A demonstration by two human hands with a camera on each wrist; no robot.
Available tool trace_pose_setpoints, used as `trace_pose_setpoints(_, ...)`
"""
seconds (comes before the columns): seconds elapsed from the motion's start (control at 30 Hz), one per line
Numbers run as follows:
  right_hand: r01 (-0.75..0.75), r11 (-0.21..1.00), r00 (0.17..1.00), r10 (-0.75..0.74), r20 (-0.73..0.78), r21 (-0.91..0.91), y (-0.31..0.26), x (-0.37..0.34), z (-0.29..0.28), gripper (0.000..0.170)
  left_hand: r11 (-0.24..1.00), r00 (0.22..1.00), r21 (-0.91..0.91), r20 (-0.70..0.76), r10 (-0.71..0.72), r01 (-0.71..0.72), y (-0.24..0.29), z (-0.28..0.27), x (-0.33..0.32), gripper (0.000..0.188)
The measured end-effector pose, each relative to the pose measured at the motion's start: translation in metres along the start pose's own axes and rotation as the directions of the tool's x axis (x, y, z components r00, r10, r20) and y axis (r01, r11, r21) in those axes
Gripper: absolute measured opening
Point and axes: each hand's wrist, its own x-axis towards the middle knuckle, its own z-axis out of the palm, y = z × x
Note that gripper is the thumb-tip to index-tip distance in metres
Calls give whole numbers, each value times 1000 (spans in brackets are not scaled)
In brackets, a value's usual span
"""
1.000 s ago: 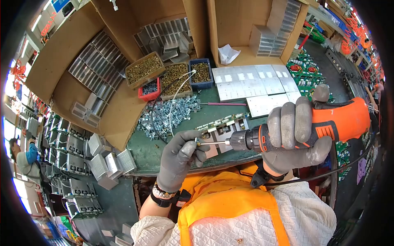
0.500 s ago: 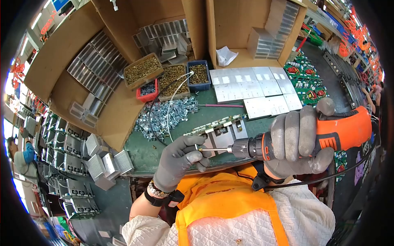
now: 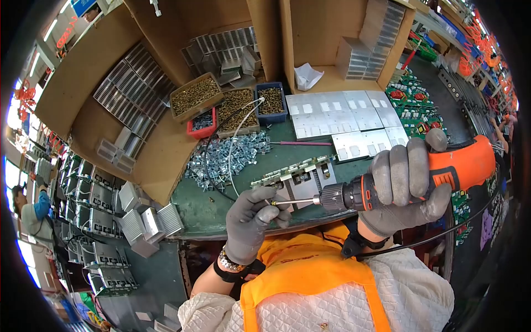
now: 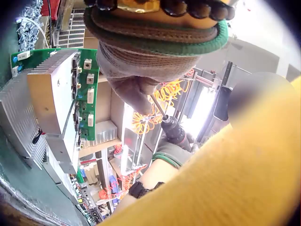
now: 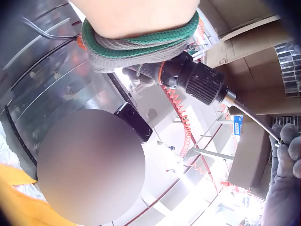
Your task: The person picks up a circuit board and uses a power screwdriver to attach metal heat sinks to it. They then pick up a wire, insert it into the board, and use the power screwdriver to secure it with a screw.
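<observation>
In the head view my gloved right hand (image 3: pixel 406 177) grips an orange and black power drill (image 3: pixel 464 163), its fingers wrapped round the body. The long thin bit (image 3: pixel 298 201) points left. At the bit's tip my gloved left hand (image 3: pixel 246 227) pinches a small brass-coloured screw (image 3: pixel 273 203) between thumb and fingers, which mostly hide it. The right wrist view also has the bit (image 5: pixel 256 117) reaching the left fingertips (image 5: pixel 284 141). Beyond the hands, a green circuit board (image 3: pixel 293 170) with metal heatsinks (image 4: pixel 51 94) lies on the bench.
Loose metal clips (image 3: pixel 227 157) are heaped on the green bench (image 3: pixel 191 213). Behind them stand screw-filled bins (image 3: pixel 193 97), a red bin (image 3: pixel 202 131) and cardboard boxes (image 3: pixel 160 157). Flat metal plates (image 3: pixel 315 119) lie back right. A cable (image 3: pixel 431 240) trails from the drill.
Both hands have shifted slightly right and down together with the drill. The left fingers now cover more of the screw at the bit's tip.
</observation>
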Motion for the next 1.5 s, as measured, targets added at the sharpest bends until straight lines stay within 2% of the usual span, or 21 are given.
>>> trace_pose_setpoints(0.17, -1, 1000, 1000, 0, 20, 21, 0, 1, -3, 59, 1000, 1000, 14, -24, -6, 6, 1, 3, -2, 36)
trace_pose_setpoints(0.27, -20, 998, 999, 18, 29, 60, 1, 2, -4, 57, 999, 999, 13, -12, 53, -53, 1, 5, -2, 35)
trace_pose_setpoints(0.33, 8, 991, 1000, -9, 6, 131, 5, 3, -7, 55, 999, 999, -9, -26, 42, -42, 2, 6, -2, 35)
trace_pose_setpoints(0.57, 11, 992, 1000, -8, -26, 126, 7, 0, -16, 59, 999, 999, -18, 6, 37, -36, -2, 3, 0, 35)
trace_pose_setpoints(0.77, 53, 989, 983, -28, -184, 135, 15, -4, -32, 52, 999, 999, -47, -32, -10, 8, -1, 2, 9, 40)
trace_pose_setpoints(0.83, 55, 986, 983, -27, -181, 155, 14, -2, -39, 49, 995, 997, 59, 15, -82, 81, 4, 2, 13, 45)
trace_pose_setpoints(0.87, 70, 986, 970, -32, -239, 149, 13, -1, -41, 49, 995, 996, 62, 16, -83, 82, 6, 2, 19, 45)
trace_pose_setpoints(0.93, 99, 982, 951, -47, -305, 160, 7, 2, -51, 49, 997, 995, 69, 101, 15, -22, 15, 2, 41, 47)
trace_pose_setpoints(0.97, 105, 982, 952, -53, -303, 157, 3, 4, -58, 49, 997, 994, 70, 107, 16, -24, 24, -4, 56, 47)
trace_pose_setpoints(1.03, 183, 956, 937, -98, -335, 232, -7, 6, -72, 47, 981, 966, 195, 256, -44, -7, 50, -25, 93, 49)
trace_pose_setpoints(1.1, 186, 949, 949, -106, -298, 255, -14, 11, -80, 44, 897, 994, 437, 60, -95, 59, 43, -48, 147, 40)
trace_pose_setpoints(1.13, 180, 946, 951, -98, -292, 268, -17, 10, -82, 44, 757, 999, 654, 45, -25, -10, 29, -67, 176, 32)
trace_pose_setpoints(1.17, 175, 944, 953, -92, -288, 280, -19, 8, -83, 43, 560, 998, 826, 47, 47, -66, 11, -87, 206, 25)
trace_pose_setpoints(1.23, 193, 950, 940, -107, -323, 246, -22, 5, -85, 43, 57, 940, 960, 256, 224, -275, -21, -114, 253, 19)
trace_pose_setpoints(1.27, 180, 958, 940, -100, -325, 225, -23, 5, -85, 42, 59, 937, 957, 265, 229, -285, -22, -108, 264, 19)
trace_pose_setpoints(1.33, 181, 964, 934, -107, -340, 195, -23, 3, -86, 41, -252, 992, 961, 95, -82, -112, -25, -96, 281, 18)
trace_pose_setpoints(1.37, 183, 964, 936, -111, -334, 193, -24, 3, -88, 41, -250, 992, 961, 99, -76, -115, -31, -98, 289, 18)
trace_pose_setpoints(1.43, 189, 967, 930, -120, -347, 173, -28, 2, -92, 41, -341, 991, 939, -1, -133, -45, -45, -106, 302, 21)
trace_pose_setpoints(1.5, 191, 967, 929, -123, -348, 167, -28, 2, -93, 41, -290, 995, 957, -23, -97, -6, -37, -102, 294, 20)
